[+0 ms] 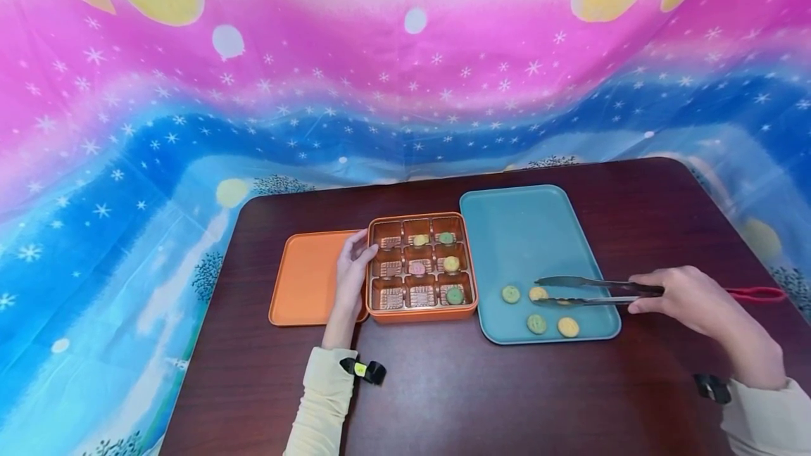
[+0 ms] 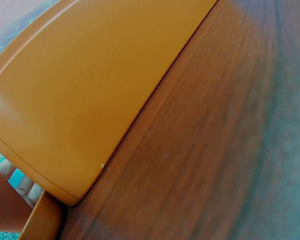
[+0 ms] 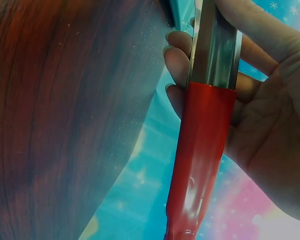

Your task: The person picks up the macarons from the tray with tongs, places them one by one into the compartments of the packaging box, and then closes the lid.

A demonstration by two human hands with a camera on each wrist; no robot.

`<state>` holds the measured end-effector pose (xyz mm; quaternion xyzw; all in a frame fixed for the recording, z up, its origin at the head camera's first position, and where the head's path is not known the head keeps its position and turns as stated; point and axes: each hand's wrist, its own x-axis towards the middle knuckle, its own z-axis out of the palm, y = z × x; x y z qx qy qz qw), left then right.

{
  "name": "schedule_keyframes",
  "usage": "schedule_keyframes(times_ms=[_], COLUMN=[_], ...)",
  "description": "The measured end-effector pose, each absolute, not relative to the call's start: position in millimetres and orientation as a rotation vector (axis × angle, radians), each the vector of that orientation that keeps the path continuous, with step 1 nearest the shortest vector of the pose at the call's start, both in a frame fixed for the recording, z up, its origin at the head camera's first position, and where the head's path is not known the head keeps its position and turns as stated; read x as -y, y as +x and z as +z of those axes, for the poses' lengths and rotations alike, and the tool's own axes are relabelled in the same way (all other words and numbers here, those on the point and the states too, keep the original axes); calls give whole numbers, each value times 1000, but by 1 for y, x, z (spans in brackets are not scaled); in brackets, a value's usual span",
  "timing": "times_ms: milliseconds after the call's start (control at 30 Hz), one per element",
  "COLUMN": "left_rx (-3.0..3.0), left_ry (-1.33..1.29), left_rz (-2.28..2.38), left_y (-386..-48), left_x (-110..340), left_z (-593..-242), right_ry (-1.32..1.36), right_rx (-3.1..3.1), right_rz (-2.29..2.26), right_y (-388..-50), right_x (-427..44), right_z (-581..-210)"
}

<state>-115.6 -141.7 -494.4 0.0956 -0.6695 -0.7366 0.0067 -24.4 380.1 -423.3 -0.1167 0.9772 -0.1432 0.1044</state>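
My left hand (image 1: 350, 274) holds the left side of an orange box (image 1: 405, 317), its thumb at the rim. Inside the box is a brown divided insert (image 1: 391, 297); some compartments hold round green, yellow or pink cookies, such as the pink cookie (image 1: 417, 269). My right hand (image 1: 690, 299) grips metal tongs (image 3: 215, 50) with a red handle end (image 3: 202, 145). The tongs' tips are apart over a teal tray (image 1: 519, 231), around a yellow cookie (image 1: 537, 293). Whether they touch it I cannot tell. Another yellow cookie is partly hidden under the tongs.
An orange lid (image 1: 304, 280) lies left of the box, partly behind the left hand. On the tray near the tongs are green cookies (image 1: 510, 293) and a yellow cookie (image 1: 568, 327). The dark wooden table (image 1: 431, 385) meets a patterned cloth (image 1: 380, 90) at the back.
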Motion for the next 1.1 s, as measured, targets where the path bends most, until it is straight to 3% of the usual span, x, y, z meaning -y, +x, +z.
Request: schedule_keyframes(times_ms=[1100], left_rx=[2090], left_ry=[322], left_rz=[-2311], left_y=[-117], left_x=[141], left_z=[-495], right_ry=[-463], right_rx=[-3055], right_rz=[-449], right_y=[-29], right_x=[-361], right_z=[-417])
